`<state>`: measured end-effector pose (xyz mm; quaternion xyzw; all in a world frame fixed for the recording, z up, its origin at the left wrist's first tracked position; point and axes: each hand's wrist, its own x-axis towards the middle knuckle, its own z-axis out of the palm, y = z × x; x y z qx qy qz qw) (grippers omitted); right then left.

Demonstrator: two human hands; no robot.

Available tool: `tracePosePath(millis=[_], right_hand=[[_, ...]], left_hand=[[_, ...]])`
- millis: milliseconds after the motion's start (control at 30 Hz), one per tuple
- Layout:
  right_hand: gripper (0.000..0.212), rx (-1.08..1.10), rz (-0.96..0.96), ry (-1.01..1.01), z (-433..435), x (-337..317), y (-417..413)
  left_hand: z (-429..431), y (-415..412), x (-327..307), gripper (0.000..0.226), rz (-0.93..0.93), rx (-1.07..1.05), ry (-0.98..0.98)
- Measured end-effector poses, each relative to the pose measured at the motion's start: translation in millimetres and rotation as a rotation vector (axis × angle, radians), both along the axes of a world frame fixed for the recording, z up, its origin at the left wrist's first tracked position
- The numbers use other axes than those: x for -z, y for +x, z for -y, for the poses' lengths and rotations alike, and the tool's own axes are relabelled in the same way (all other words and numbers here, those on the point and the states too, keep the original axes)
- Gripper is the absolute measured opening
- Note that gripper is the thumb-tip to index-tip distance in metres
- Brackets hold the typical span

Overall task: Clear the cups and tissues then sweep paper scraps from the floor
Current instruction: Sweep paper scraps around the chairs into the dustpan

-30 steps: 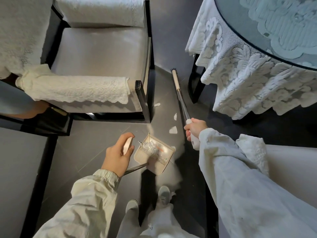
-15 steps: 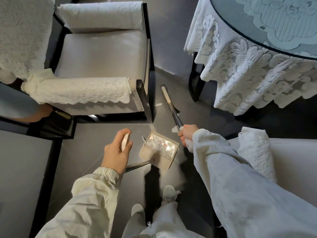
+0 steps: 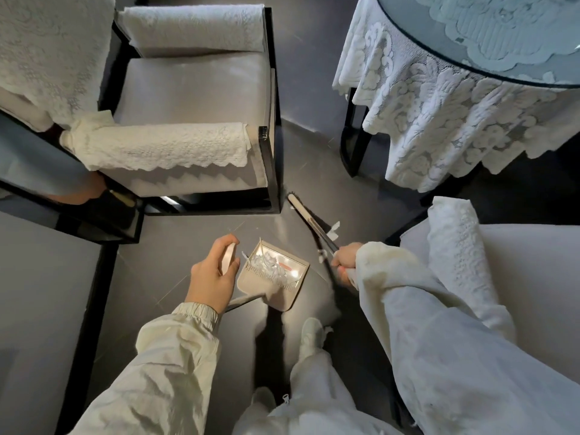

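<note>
Nearest, the left hand (image 3: 213,277) is curling its fingers round the grip of the long-handled dustpan (image 3: 279,296), which is sitting on the floor (image 3: 175,233) already holding a heap of paper scraps (image 3: 266,266). Just beside it, the right hand (image 3: 343,262) is wrapping its fingers round the broom (image 3: 309,219), which has been drawing in from the table leg (image 3: 354,146) toward the pan. A few loose scraps (image 3: 334,230) are lying along the broom, so the sweeping is probably nearing its end.

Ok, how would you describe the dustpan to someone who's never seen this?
Find the black-framed armchair at upper left. Below its front corner, between the left hand and right hand, is the dustpan. It alone is a beige, comb-edged tray holding white scraps, unlike the broom beside it.
</note>
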<state>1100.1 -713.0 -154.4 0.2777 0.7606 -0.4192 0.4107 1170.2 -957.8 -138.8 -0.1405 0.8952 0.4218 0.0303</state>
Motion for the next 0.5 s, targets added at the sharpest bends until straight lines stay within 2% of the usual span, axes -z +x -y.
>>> tracePosePath(millis=[67,133,233,367,500], right_hand=[[0.01,0.123,0.169,0.038,3,-13,28],[0.012,0.1,0.231,0.043,1,-10,61],[0.022,0.009,0.162,0.039,-3,-29,92],[0.02,0.068,0.134,0.008,-13,-37,125],[0.03,0.188,0.068,-0.01,-18,-29,143]], left_hand=[[5,20,-1,0.046,-0.016,0.006,0.003],[12,40,-1,0.041,-0.036,0.016,0.008],[21,70,0,0.037,-0.045,0.024,0.011],[26,98,-3,0.039,-0.044,0.037,0.01],[29,113,-4,0.043,0.011,0.055,-0.013]])
